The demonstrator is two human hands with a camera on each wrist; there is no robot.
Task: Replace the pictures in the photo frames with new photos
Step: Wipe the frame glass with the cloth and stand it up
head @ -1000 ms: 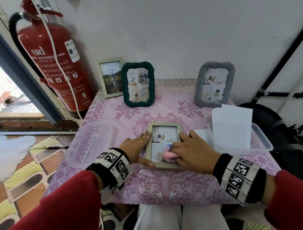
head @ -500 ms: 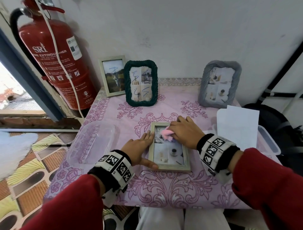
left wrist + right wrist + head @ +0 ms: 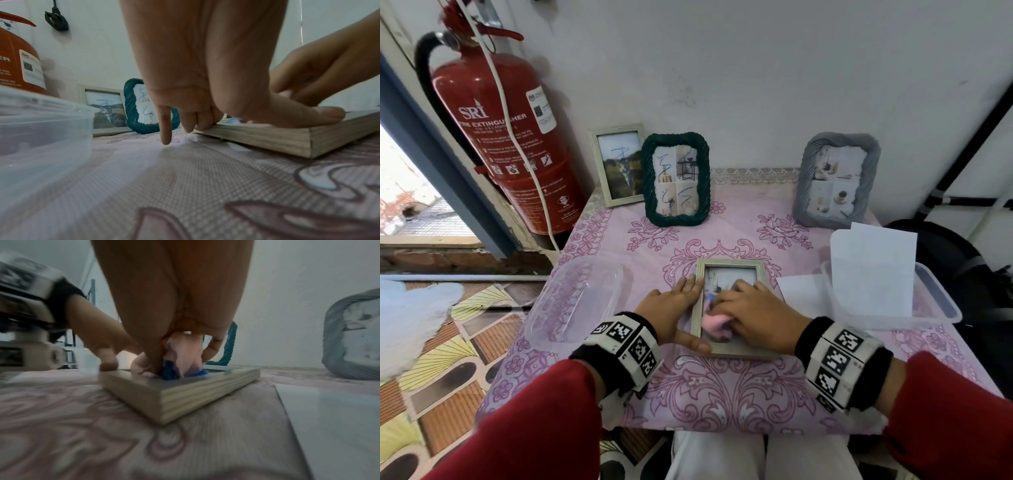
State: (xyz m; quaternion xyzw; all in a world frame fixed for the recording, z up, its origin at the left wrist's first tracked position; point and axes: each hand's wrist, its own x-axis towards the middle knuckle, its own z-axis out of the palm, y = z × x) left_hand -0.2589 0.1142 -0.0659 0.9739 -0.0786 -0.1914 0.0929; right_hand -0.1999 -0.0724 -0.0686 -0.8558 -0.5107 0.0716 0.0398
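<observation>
A: Pink floral cloth covers the tabletop (image 3: 722,394), and nearest the person the wooden frame (image 3: 732,274) lies flat, face up. Take it as the landmark.

B: How does it lie relative to the hands?

A: Its long axis runs away from the person toward the wall. The left hand (image 3: 671,308) sits at its left edge, fingers (image 3: 690,286) straight along the rail and thumb laid over the near left corner; it pins the frame without gripping it. The right hand (image 3: 753,315) is on top of the glass, so it is the nearer one for any wiping.

B: And what is it holding?

A: A pink cloth (image 3: 714,323), with something blue tucked in it, bunched under curled fingers and pressed on the glass. The right wrist view shows the wad (image 3: 185,353) pinched between thumb and fingers.

B: So the next stroke?

A: I judge it runs along the long axis, up the glass, while the left hand braces the frame against sliding.

B: Beyond it?

A: Right of the frame, white sheets (image 3: 873,270) stand in a clear tub (image 3: 941,305); left of it, a clear lid (image 3: 575,301). Behind, against the wall, stand a green frame (image 3: 676,178), a small pale frame (image 3: 616,164) and a grey frame (image 3: 837,181). A fire extinguisher (image 3: 513,137) stands far left.
</observation>
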